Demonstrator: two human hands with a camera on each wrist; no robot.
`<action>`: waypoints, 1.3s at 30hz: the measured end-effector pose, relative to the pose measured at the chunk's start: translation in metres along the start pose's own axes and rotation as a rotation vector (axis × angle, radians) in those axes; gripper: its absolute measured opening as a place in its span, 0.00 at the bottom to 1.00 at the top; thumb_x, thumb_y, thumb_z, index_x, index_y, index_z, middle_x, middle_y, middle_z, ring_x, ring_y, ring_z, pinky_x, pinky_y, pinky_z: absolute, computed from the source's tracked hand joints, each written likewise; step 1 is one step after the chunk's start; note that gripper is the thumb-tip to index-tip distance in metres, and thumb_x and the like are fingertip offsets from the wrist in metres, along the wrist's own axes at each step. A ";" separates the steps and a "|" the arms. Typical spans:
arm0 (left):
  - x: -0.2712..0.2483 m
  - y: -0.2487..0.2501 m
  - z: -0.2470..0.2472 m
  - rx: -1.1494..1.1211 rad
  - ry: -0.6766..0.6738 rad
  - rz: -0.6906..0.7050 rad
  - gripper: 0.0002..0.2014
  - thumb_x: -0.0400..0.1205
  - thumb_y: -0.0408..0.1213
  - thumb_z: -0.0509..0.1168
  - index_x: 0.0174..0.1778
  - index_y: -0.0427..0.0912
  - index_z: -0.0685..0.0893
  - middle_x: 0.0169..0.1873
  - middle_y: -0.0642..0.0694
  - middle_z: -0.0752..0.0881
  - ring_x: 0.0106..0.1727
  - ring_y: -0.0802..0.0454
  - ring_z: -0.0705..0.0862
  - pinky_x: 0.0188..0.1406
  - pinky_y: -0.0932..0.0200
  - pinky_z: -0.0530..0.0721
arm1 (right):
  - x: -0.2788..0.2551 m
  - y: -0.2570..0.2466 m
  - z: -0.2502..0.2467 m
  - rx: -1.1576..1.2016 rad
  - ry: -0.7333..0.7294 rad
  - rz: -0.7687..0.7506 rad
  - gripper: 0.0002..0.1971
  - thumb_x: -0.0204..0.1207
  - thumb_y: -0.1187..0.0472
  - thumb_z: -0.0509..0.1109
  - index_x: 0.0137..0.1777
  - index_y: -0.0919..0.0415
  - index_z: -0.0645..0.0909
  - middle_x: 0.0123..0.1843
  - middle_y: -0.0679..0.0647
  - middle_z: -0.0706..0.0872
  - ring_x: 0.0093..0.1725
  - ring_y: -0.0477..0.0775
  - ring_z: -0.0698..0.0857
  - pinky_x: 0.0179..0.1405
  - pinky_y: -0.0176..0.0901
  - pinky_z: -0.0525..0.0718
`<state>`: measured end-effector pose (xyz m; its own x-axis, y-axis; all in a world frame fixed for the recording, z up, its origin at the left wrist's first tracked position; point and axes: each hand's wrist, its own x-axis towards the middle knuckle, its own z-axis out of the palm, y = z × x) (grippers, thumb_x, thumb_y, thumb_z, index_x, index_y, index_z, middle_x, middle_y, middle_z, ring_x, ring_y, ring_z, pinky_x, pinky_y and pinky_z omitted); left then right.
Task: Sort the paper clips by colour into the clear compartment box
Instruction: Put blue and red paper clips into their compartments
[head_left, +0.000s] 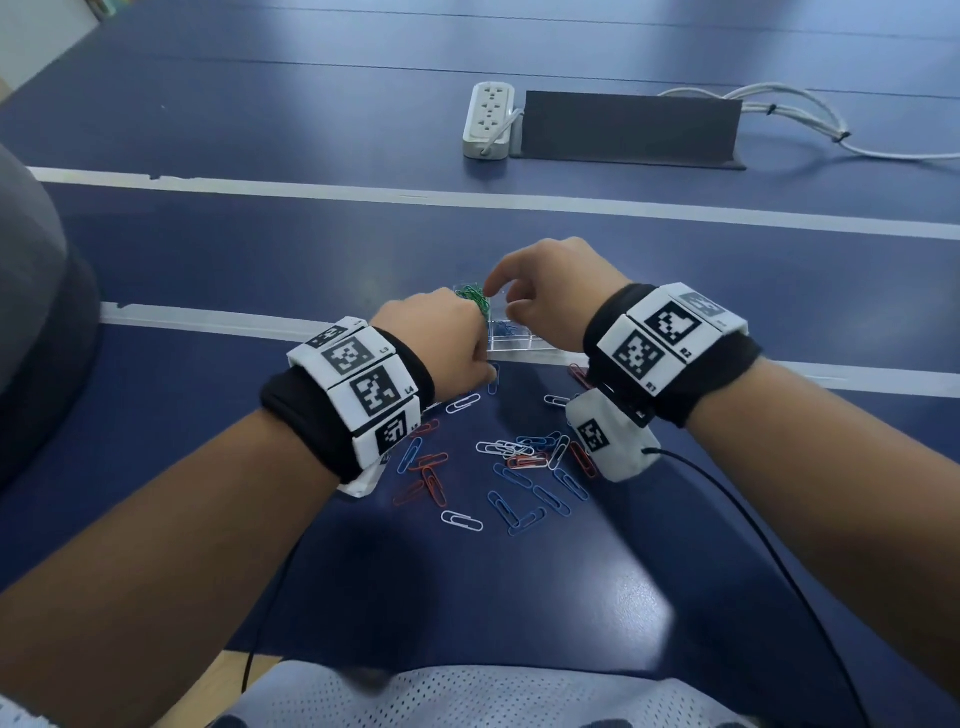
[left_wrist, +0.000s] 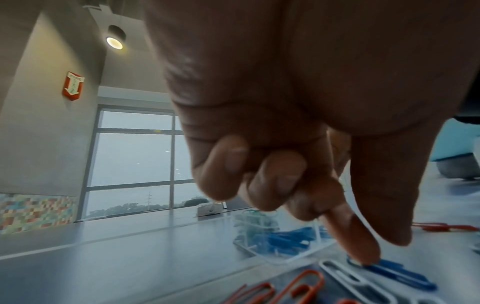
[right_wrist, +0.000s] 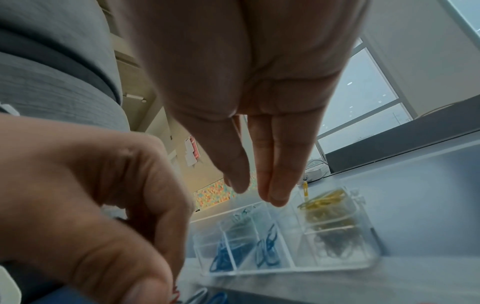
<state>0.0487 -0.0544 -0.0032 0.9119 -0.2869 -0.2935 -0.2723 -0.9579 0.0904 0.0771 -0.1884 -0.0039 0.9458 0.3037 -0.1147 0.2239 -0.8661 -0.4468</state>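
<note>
Many clips (head_left: 519, 467) lay loose on the table (head_left: 675, 571) near the box (right_wrist: 337, 265), and with the left hand (left_wrist: 298, 144) pressing one finger on a blue clip (left_wrist: 400, 274) and the right hand (right_wrist: 259, 102) open and empty, that clip could slide off.

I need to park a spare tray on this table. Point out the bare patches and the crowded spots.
Bare: the blue tabletop between the two white lines, left of the hands, and the strip left of the power strip. Crowded: the loose paper clips between the wrists, and the clear compartment box under the hands.
</note>
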 end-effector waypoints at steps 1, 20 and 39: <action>0.000 0.004 0.000 0.013 -0.025 0.003 0.08 0.76 0.52 0.66 0.38 0.53 0.85 0.37 0.49 0.77 0.42 0.44 0.80 0.41 0.56 0.73 | -0.001 0.000 -0.001 0.006 0.004 -0.005 0.17 0.75 0.67 0.63 0.56 0.49 0.86 0.52 0.54 0.88 0.52 0.57 0.86 0.57 0.43 0.83; 0.011 0.027 0.009 0.033 -0.032 -0.011 0.10 0.77 0.43 0.65 0.48 0.42 0.85 0.40 0.44 0.79 0.40 0.44 0.76 0.41 0.53 0.78 | -0.046 0.020 -0.003 -0.304 -0.315 0.011 0.16 0.67 0.63 0.77 0.54 0.50 0.84 0.48 0.53 0.80 0.51 0.60 0.85 0.47 0.41 0.81; -0.005 0.013 0.010 -0.273 -0.102 0.168 0.09 0.71 0.35 0.68 0.45 0.50 0.80 0.28 0.57 0.78 0.35 0.57 0.76 0.42 0.59 0.80 | -0.049 0.025 0.002 -0.238 -0.293 -0.032 0.07 0.71 0.62 0.69 0.47 0.50 0.80 0.43 0.52 0.81 0.45 0.57 0.79 0.45 0.43 0.81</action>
<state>0.0379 -0.0657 -0.0101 0.8222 -0.4526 -0.3453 -0.3113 -0.8653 0.3929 0.0357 -0.2241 -0.0114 0.8378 0.4031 -0.3682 0.3334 -0.9118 -0.2395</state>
